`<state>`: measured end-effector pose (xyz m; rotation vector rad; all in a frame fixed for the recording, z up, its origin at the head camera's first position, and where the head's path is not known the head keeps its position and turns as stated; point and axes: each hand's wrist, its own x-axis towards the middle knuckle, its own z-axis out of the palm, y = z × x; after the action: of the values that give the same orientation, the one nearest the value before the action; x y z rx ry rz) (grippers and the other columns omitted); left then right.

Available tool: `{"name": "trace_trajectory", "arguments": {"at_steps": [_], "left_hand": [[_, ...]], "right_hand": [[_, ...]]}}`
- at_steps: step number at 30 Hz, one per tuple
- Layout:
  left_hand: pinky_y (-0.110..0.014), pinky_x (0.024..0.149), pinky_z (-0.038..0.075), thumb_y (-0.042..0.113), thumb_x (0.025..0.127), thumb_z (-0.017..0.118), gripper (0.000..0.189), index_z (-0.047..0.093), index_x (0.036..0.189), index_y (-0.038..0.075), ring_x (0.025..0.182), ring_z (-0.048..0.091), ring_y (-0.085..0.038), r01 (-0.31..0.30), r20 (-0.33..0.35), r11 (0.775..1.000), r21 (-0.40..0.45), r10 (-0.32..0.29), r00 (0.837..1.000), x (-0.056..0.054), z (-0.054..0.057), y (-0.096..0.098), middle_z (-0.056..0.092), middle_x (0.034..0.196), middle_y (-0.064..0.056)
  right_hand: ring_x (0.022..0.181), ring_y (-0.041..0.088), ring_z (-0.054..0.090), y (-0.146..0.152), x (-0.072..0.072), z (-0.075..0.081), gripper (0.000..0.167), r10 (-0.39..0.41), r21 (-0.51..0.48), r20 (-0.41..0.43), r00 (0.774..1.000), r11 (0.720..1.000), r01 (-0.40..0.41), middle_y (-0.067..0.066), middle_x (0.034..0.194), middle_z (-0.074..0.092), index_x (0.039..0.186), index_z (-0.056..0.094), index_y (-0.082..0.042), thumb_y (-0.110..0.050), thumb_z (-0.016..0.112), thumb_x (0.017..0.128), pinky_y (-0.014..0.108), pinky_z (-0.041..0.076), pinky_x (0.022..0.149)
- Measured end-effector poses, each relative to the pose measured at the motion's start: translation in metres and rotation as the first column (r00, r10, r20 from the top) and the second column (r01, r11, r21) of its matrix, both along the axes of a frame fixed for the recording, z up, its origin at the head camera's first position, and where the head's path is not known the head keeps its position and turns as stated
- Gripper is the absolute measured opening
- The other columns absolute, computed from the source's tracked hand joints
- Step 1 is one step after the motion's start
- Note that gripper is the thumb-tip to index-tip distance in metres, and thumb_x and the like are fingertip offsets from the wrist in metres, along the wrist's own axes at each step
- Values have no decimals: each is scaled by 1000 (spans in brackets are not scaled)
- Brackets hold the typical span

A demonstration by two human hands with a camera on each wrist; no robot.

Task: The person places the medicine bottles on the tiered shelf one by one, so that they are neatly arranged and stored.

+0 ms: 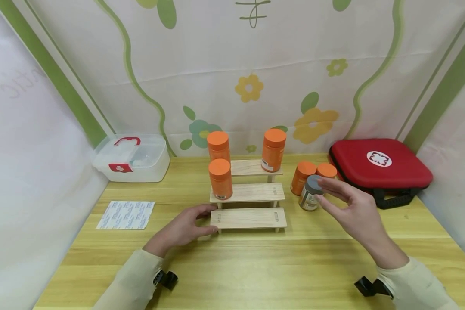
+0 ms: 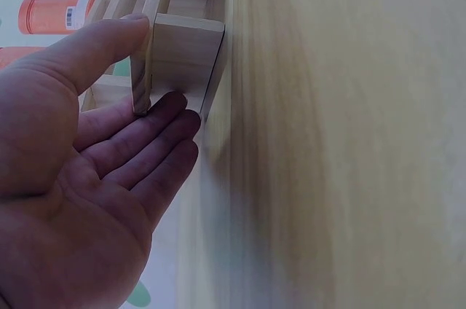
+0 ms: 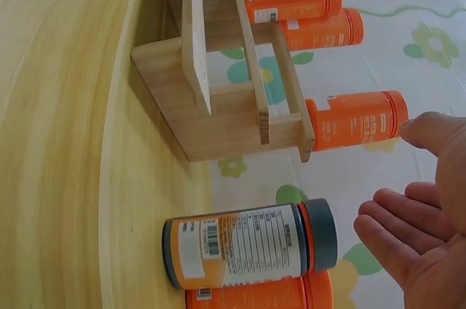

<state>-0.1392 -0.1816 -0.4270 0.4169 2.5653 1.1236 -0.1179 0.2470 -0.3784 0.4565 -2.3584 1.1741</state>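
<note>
A three-tier wooden display rack (image 1: pixel 252 218) stands mid-table. My left hand (image 1: pixel 186 226) holds its lowest tier by the left end; in the left wrist view the thumb (image 2: pixel 109 39) lies on one edge and the fingers at the opposite edge. Orange bottles stand on the rack: one (image 1: pixel 221 183) on the middle tier's left, one (image 1: pixel 218 146) top left, another (image 1: pixel 274 150) top right. Beside the rack, a grey-lidded bottle (image 1: pixel 309 200) stands upright before two orange-lidded bottles (image 1: pixel 300 181). Near its lid my right hand (image 1: pixel 356 211) is spread; in the right wrist view a gap separates them.
A clear first-aid box (image 1: pixel 151 161) with a red handle sits at the back left, and a white printed packet (image 1: pixel 125 215) lies before it. A red zip case (image 1: pixel 399 165) with a black handle is at the back right. Printed cloth (image 1: pixel 217 47) hangs behind.
</note>
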Motion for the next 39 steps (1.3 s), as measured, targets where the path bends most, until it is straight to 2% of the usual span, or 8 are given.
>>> {"name": "trace_trajectory", "arguments": {"at_steps": [10, 19, 28, 30, 33, 36, 38, 39], "left_hand": [[-58, 122, 46, 36, 96, 85, 62, 63, 149, 13, 141, 60, -33, -9, 4, 1000, -8, 9, 1000, 0, 0, -1, 66, 150, -9], [-58, 123, 46, 36, 96, 84, 62, 63, 149, 14, 142, 60, -33, -11, 16, 1000, 1, 11, 1000, 0, 0, -1, 65, 151, -9], [-59, 123, 46, 37, 96, 85, 63, 63, 150, 14, 142, 59, -34, -15, 20, 1000, -7, 15, 1000, 0, -2, -2, 65, 150, -9], [-58, 123, 46, 38, 96, 84, 63, 63, 150, 14, 142, 59, -33, -15, 23, 1000, -4, 15, 1000, 0, -3, -2, 65, 151, -9], [-58, 123, 46, 39, 96, 84, 63, 63, 150, 15, 142, 59, -33, -15, 26, 1000, -1, 15, 1000, 0, -3, -2, 65, 151, -9], [-58, 123, 46, 39, 96, 84, 62, 63, 150, 16, 142, 59, -32, -17, 26, 1000, -3, 17, 1000, -1, -3, -2, 65, 151, -8], [-58, 123, 46, 39, 96, 84, 62, 63, 149, 16, 142, 59, -32, -18, 22, 1000, -4, 18, 1000, -1, -3, -2, 66, 150, -8], [-58, 123, 46, 39, 96, 84, 62, 63, 149, 16, 142, 59, -32, -17, 21, 1000, -4, 17, 1000, -2, -3, -1, 66, 150, -8]], "right_hand": [[109, -24, 63, 14, -4, -10, 47, -102, 1, -2, 995, 995, 102, 21, 122, 79, 132, 75, -3, 2, 87, 87, -1, 49, 92], [104, -26, 60, 24, -13, -21, 45, -185, -2, 97, 978, 982, 186, 23, 125, 77, 134, 73, -4, -11, 87, 92, -3, 47, 88], [101, -26, 58, 24, -22, -31, 51, -178, 0, 205, 962, 983, 182, 25, 129, 75, 136, 70, -1, -22, 88, 93, -4, 47, 86], [102, -17, 65, 24, -23, -33, 54, -186, 22, 233, 955, 982, 186, 26, 130, 75, 138, 69, -1, -27, 88, 94, -4, 46, 85], [107, 13, 79, 23, -26, -36, 61, -203, 60, 267, 942, 979, 194, 27, 130, 75, 141, 67, -2, -34, 87, 94, -4, 45, 84], [113, 41, 77, 21, -28, -38, 64, -228, 90, 269, 936, 973, 212, 27, 128, 76, 142, 66, -2, -39, 87, 94, -4, 44, 83], [113, 44, 77, 19, -30, -38, 65, -243, 105, 260, 935, 969, 222, 26, 127, 76, 142, 66, -2, -40, 87, 93, -2, 43, 83], [113, 44, 77, 18, -31, -39, 65, -249, 113, 254, 934, 967, 227, 26, 126, 77, 141, 66, -2, -40, 87, 93, 2, 48, 85]]}}
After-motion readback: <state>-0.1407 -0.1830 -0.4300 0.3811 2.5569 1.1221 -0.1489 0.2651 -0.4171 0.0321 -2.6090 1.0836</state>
